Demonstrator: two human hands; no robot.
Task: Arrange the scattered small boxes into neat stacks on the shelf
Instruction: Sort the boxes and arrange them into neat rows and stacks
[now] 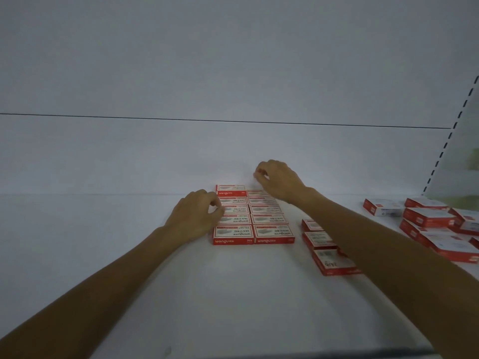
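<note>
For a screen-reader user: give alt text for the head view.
Two bare hands, left hand and right hand, reach over two neat columns of red-and-white boxes on a white shelf; loose boxes lie scattered right.

right forearm hides loose boxes | far-right boxes edge-cropped

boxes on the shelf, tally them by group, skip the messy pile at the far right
Neat block, left column: 5
Neat block, right column: 5
Loose row right of the block: 3 showing; the arm may hide more
Total: 13 visible box tops
</note>
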